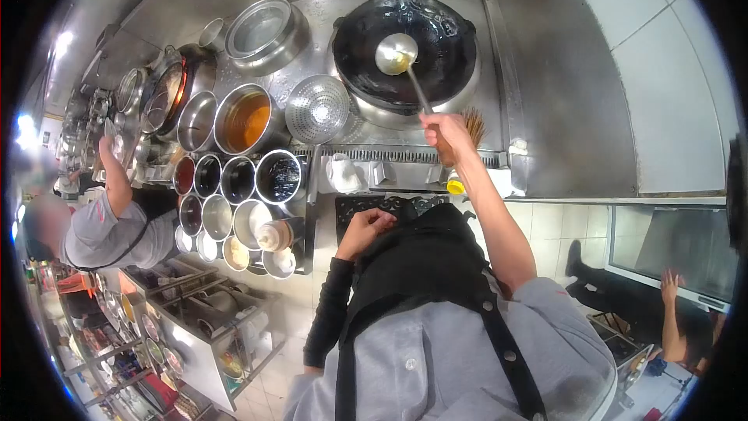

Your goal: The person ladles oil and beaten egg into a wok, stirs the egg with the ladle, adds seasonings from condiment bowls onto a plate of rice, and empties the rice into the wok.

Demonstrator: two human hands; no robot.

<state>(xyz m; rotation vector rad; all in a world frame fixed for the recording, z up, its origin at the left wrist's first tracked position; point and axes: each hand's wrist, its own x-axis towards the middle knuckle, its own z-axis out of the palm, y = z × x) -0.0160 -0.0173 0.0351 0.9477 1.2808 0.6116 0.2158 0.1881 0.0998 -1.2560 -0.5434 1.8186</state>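
Steel flashes up ahead, and it's the ladle (pixel 395 54), its round bowl inside the black wok (pixel 448 70), yellowish liquid showing in it! The right hand (pixel 450 134) has its fingers clamped on the handle, with the brown end running back beneath the palm. Just to the right of those fingers stands a bundle of thin brown sticks (pixel 473 121); closer to the body, a yellow-topped container (pixel 455 185).

Over to the left hand (pixel 366 232), nearest to the black apron (pixel 405 257): fingers curled inward, and I cannot tell whether they pinch anything. Ahead of them, a crumpled white cloth (pixel 344 174) sits at the front of the metal bench (pixel 318 31). Farther ahead and slightly left, look, the perforated strainer (pixel 317 109), and beside it the pot (pixel 269 121) of orange-brown liquid!

Left of the left fingers, rows of round containers (pixel 279 176) crowd together, some dark inside, some pale, with a squeeze bottle (pixel 276 235) among the near ones. Well beyond them, a co-worker in a grey sleeve (pixel 101 222) has a forearm raised. And far to the right of the right fingers, another person's hand (pixel 668 287) is at the edge of a framed panel (pixel 678 253)!
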